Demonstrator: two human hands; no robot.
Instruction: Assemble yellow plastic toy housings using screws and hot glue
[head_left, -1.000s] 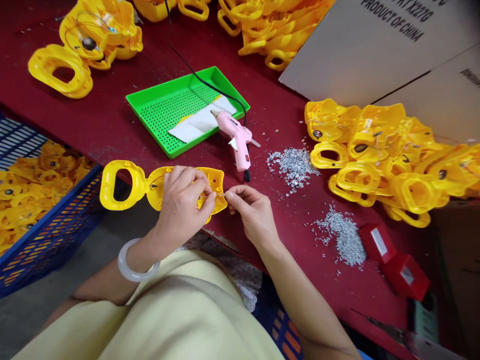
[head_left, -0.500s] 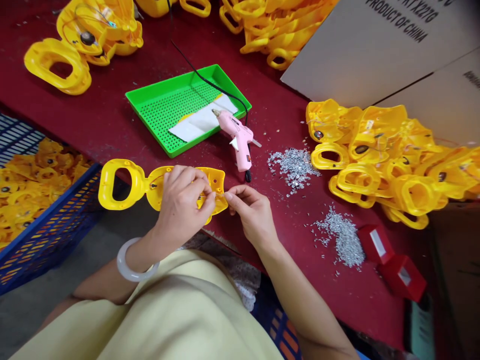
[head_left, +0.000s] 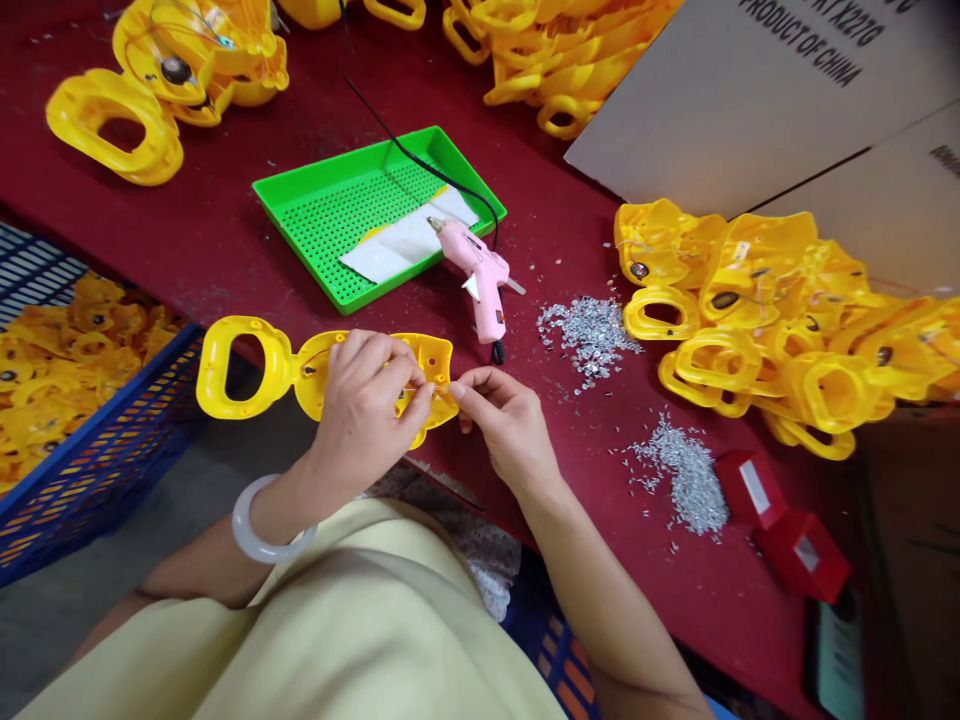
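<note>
A yellow plastic shell with a loop handle (head_left: 255,368) lies at the near edge of the red table (head_left: 225,240). My left hand (head_left: 366,408) is curled over its wide end and grips it. My right hand (head_left: 502,420) pinches something tiny at the shell's right edge, fingertips touching those of the left hand; what it pinches is too small to name. A white bangle (head_left: 259,525) sits on my left wrist.
A pink glue gun (head_left: 480,280) rests by a green perforated tray (head_left: 330,215). Two heaps of small silver parts (head_left: 589,330) lie to the right, with two red boxes (head_left: 780,520). Piles of yellow shells (head_left: 780,320) and cardboard boxes (head_left: 750,90) fill the right; a blue crate (head_left: 82,440) stands left.
</note>
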